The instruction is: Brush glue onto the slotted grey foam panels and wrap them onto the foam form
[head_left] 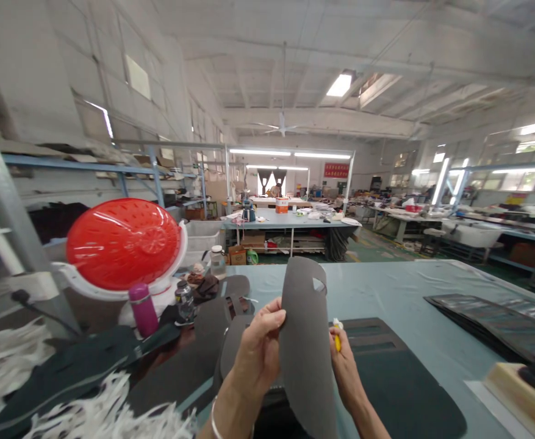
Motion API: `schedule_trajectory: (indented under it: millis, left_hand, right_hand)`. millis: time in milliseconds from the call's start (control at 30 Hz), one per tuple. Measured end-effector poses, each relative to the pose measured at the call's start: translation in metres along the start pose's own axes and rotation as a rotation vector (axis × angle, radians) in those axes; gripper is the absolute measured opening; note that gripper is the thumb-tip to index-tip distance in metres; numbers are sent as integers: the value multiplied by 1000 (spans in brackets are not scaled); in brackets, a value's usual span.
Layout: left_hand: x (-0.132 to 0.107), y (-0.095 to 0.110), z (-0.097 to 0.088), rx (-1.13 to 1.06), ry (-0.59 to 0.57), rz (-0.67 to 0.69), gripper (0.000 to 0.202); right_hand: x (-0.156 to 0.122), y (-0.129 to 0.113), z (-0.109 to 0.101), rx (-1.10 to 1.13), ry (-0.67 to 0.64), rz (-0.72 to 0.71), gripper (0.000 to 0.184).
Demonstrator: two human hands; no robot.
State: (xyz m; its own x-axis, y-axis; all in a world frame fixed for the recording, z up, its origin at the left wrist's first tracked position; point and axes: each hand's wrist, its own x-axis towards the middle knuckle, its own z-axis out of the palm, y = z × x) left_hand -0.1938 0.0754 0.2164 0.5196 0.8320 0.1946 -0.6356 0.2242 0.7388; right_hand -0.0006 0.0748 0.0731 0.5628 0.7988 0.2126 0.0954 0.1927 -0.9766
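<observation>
My left hand (pixel 262 338) is closed on the left edge of a dark grey flexible panel (pixel 306 347), thumb on its near face. The panel stands upright and bowed, with a slot cut near its top. My right hand (pixel 346 366) is at the panel's right side, its fingers wrapped round a small yellow tool (pixel 338 341) with a white tip; its exact kind is unclear. Whether this hand also touches the panel I cannot tell. Below lies a dark green-black panel (pixel 399 378) with rounded corners and slots. More cut grey panels (pixel 212 323) lie left of my left hand.
White fabric strips (pixel 111 402) pile at the lower left. A purple bottle (pixel 143 310), a glass jar (pixel 218 262) and a red-faced fan-like object (pixel 125 244) stand on the left. Stacked dark panels (pixel 491 323) and a cream block (pixel 518 390) lie rightward on the blue-green table (pixel 386 286).
</observation>
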Motion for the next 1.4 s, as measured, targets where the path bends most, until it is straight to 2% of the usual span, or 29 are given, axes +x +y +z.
schedule_trajectory:
  millis: [67, 133, 267, 367, 467, 600, 633, 700, 767, 867, 967, 1100, 1200, 1400]
  left_hand:
    - [-4, -9, 4, -49, -49, -57, 38]
    - [-6, -22, 5, -100, -40, -102, 34]
    - [-5, -60, 8, -131, 99, -160, 26]
    - [4, -103, 18, -96, 236, -184, 27]
    - [16, -166, 31, -10, 332, -223, 27]
    - [30, -276, 40, 171, 295, -362, 19]
    - [34, -305, 38, 239, 309, -384, 21]
    - [42, -360, 28, 409, 409, -399, 27]
    - [51, -405, 14, 571, 517, -396, 34]
    - [63, -449, -6, 751, 636, -388, 45]
    - [79, -469, -20, 831, 681, -385, 51]
    - [105, -479, -32, 919, 687, -375, 53]
    - [122, -484, -41, 1016, 694, -361, 45]
    - [131, -489, -45, 1202, 668, -342, 25]
  right_hand:
    - [-4, -6, -12, 153, -9, 99, 42]
    - [-8, -3, -28, 289, -23, 171, 41]
    - [-9, 20, -72, 428, 5, 219, 40]
    - [0, 52, -122, 350, 118, 226, 42]
    - [15, 94, -197, 94, 266, 229, 41]
    - [34, 143, -320, -396, 399, 166, 35]
    - [40, 153, -349, -513, 410, 163, 33]
    - [55, 167, -396, -712, 401, 175, 29]
    - [73, 177, -426, -831, 352, 192, 26]
    - [105, 191, -443, -898, 264, 213, 24]
    - [136, 203, -441, -915, 207, 219, 21]
    - [170, 216, -436, -957, 182, 222, 20]
    - [186, 227, -434, -1021, 172, 254, 21]
    - [197, 244, -432, -1195, 128, 310, 21]
